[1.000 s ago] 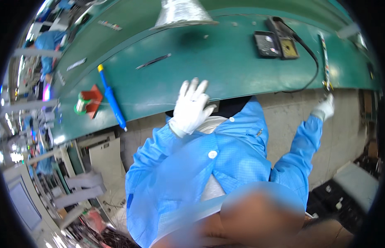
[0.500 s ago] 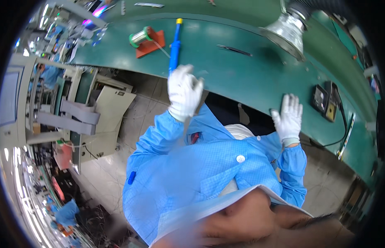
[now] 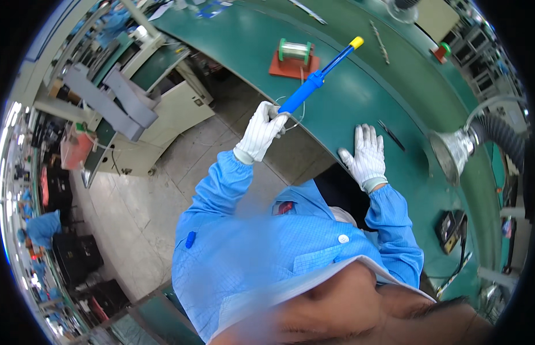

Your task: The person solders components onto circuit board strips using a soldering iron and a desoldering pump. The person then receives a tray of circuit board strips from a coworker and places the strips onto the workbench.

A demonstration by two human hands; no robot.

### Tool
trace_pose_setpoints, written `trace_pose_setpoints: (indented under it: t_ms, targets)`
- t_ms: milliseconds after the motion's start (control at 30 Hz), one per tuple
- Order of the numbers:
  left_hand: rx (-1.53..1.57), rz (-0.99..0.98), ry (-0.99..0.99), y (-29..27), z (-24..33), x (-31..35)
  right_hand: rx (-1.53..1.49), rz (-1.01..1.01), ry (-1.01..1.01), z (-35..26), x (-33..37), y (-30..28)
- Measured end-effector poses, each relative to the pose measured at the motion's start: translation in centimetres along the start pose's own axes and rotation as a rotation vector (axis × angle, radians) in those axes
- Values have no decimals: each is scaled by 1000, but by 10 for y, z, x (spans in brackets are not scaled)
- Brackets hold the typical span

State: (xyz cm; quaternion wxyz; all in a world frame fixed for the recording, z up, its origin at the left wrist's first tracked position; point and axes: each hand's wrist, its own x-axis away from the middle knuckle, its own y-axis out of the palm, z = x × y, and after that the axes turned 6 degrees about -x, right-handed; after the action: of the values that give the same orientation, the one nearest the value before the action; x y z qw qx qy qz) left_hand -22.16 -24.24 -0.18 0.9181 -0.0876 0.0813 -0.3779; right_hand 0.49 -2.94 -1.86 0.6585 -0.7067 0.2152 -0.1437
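My gloved left hand (image 3: pixel 261 132) is closed round the lower end of a blue desoldering pump (image 3: pixel 305 92) with a yellow tip on its plunger. The pump is tilted up and to the right, over the near edge of the green bench (image 3: pixel 336 92). Behind it, a spool of solder wire (image 3: pixel 295 50) with green flanges sits on a red-brown stand (image 3: pixel 277 69); its wire trails toward the bench edge. My gloved right hand (image 3: pixel 366 154) lies flat on the bench, fingers spread and holding nothing. Just right of its fingertips lie dark tweezers (image 3: pixel 392 135).
A metal fume hood (image 3: pixel 448 154) on a black hose stands at the right. Nearer, a black soldering-iron holder (image 3: pixel 449 231) rests on the bench. Left of the bench are a white cabinet (image 3: pixel 181 123) and a grey folded strip (image 3: pixel 106 100). Tiled floor (image 3: pixel 141 213) shows below.
My left hand has taken hold of the desoldering pump and tilted it rightward. My right hand is now flat beside the tweezers. The whole view has turned, shifting the bench items.
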Motion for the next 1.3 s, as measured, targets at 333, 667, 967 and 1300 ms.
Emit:
trace_pose_setpoints:
  t_ms: [333, 667, 967, 1300]
  targets:
    - [153, 534, 144, -76, 38, 39, -95, -15, -332, -127, -119, 16]
    - [134, 671, -81, -92, 4, 13, -417, 17, -761, -113, -78, -9]
    - [76, 612, -110, -84, -33, -66, -319, 156, -601, -30, -64, 1]
    - [-1167, 565, -203, -44, -52, -231, -537, 140, -723, -9, -60, 0]
